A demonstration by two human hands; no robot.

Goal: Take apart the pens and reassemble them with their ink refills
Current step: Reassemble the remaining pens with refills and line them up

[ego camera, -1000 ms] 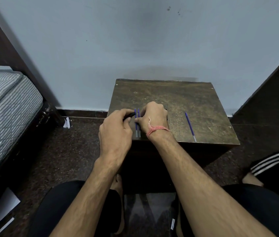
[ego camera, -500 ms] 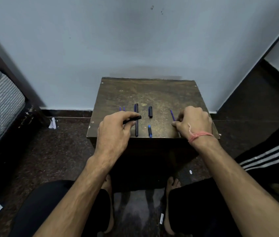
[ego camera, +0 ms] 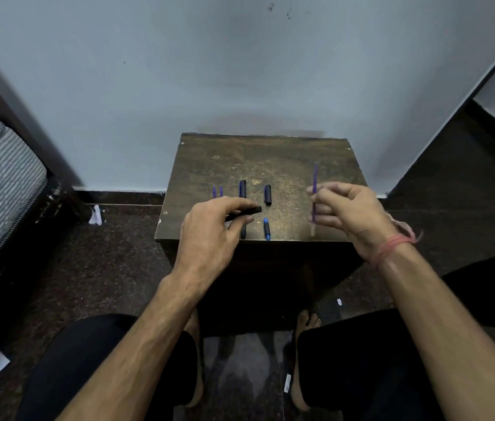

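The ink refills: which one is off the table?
The refill pinched in the right hand; the other two refills lie beyond the left hand.

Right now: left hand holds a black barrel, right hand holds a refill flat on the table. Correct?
Not quite. The head view shows the right hand holding the refill raised off the table, near upright. The left hand does hold the black barrel.
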